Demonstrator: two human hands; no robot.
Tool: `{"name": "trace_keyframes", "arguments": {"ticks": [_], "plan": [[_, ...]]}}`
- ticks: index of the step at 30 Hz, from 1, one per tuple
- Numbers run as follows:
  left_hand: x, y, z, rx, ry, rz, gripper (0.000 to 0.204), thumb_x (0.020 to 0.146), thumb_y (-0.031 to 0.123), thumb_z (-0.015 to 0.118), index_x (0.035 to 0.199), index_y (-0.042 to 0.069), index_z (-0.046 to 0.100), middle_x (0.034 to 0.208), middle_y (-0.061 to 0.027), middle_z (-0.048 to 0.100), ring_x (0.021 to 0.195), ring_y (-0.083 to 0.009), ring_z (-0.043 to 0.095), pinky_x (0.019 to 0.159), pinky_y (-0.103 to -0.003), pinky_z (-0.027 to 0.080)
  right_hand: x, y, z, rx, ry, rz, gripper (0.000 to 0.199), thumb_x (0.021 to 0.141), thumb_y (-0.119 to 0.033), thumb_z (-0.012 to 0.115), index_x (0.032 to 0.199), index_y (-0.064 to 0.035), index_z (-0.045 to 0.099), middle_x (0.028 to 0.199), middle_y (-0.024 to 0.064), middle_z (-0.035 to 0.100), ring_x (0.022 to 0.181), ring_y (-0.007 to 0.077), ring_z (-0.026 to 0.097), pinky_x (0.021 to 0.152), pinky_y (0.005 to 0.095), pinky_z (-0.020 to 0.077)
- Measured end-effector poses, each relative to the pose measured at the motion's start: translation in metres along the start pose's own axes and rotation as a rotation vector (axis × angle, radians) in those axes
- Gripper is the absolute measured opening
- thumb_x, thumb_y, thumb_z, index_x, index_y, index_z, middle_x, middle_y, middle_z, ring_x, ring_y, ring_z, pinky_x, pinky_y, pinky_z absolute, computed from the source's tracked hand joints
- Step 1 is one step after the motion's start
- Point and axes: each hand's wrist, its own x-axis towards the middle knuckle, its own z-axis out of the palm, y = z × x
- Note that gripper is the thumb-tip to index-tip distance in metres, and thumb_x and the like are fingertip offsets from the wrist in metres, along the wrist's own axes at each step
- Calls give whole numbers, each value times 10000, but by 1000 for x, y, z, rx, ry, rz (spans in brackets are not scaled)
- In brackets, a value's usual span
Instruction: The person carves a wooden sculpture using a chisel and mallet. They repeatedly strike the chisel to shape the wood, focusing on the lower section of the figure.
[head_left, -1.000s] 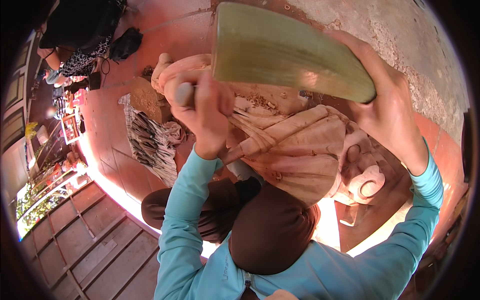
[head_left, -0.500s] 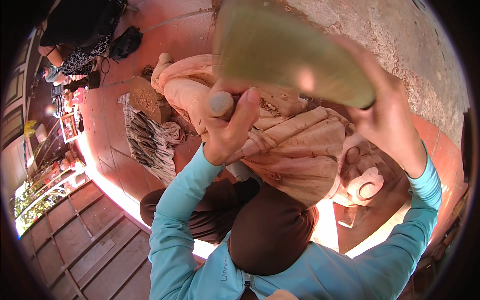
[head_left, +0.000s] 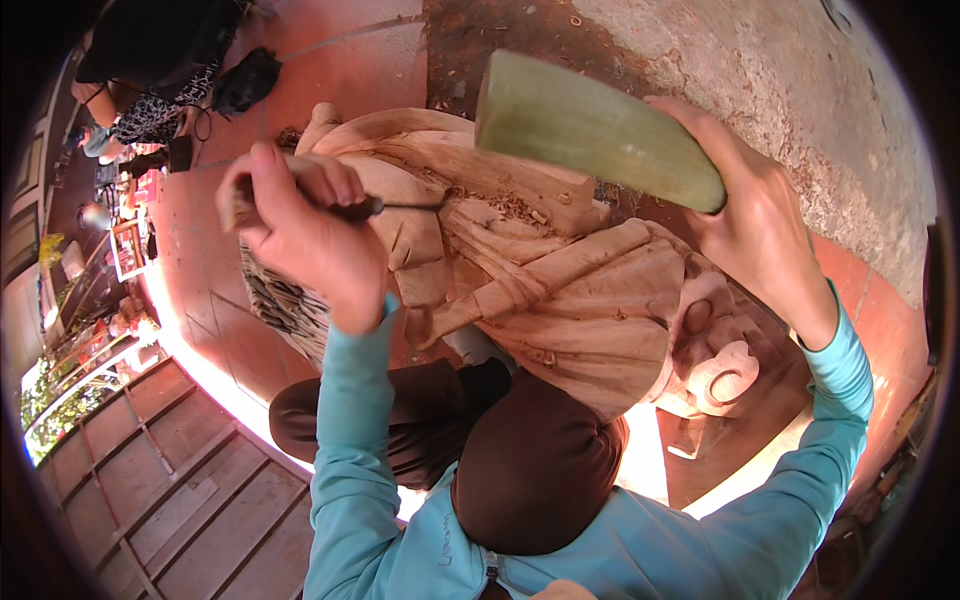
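Note:
My left hand [head_left: 315, 235] is closed around the wooden handle of a carving chisel [head_left: 408, 207]. Its thin dark shaft points right, and the tip lies at the folds of a large reclining wood carving [head_left: 570, 290]. In my right hand [head_left: 762, 225] is a thick, pale-green mallet [head_left: 600, 130], raised above the far side of the carving and apart from the chisel. Loose wood chips [head_left: 515, 205] lie in a hollow of the carving near the chisel tip. A carved scroll [head_left: 722, 375] shows at its near right end.
Several chisels on a striped cloth [head_left: 285, 305] lie left of the carving, partly behind my left hand. My bent knee [head_left: 540, 460] is close to its near side. At the far left are a person [head_left: 155, 115] and a black bag [head_left: 245, 82]. Rough concrete [head_left: 860, 130] borders the red tiles.
My left hand has moved left with the chisel, turning it from end-on to sideways, so its shaft now shows. The mallet has shifted slightly right and is less blurred.

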Motion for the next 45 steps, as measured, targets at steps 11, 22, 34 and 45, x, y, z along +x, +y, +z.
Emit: {"name": "trace_keyframes", "arguments": {"ticks": [11, 22, 34, 45], "plan": [[-90, -60, 134, 709, -810, 84, 290, 818, 364, 604, 974, 118, 594, 768, -65, 591, 675, -227, 626, 533, -334, 486, 15, 20, -38, 184, -245, 493, 561, 720, -37, 640, 1250, -18, 458, 853, 55, 569, 751, 125, 539, 692, 241, 441], [-98, -139, 146, 838, -430, -156, 344, 847, 396, 573, 815, 55, 599, 719, -88, 621, 663, -271, 633, 532, -384, 492, -57, 37, -41, 502, -323, 1211, 459, 777, -81, 610, 1206, -64, 449, 742, 35, 523, 548, 120, 514, 492, 257, 446], [-93, -136, 140, 787, -398, -284, 349, 844, 403, 574, 841, 56, 615, 759, -103, 638, 650, -300, 628, 536, -406, 483, -60, 32, -32, 608, -315, 1298, 424, 799, -57, 575, 1193, -67, 419, 735, 51, 529, 539, 125, 524, 470, 265, 443], [-98, -139, 139, 808, -440, -356, 328, 847, 374, 582, 843, 50, 629, 794, -112, 642, 679, -319, 628, 575, -427, 482, -60, 22, -30, 589, -390, 1234, 499, 795, -43, 560, 1264, -71, 392, 722, 20, 487, 552, 113, 509, 486, 252, 442]]}}
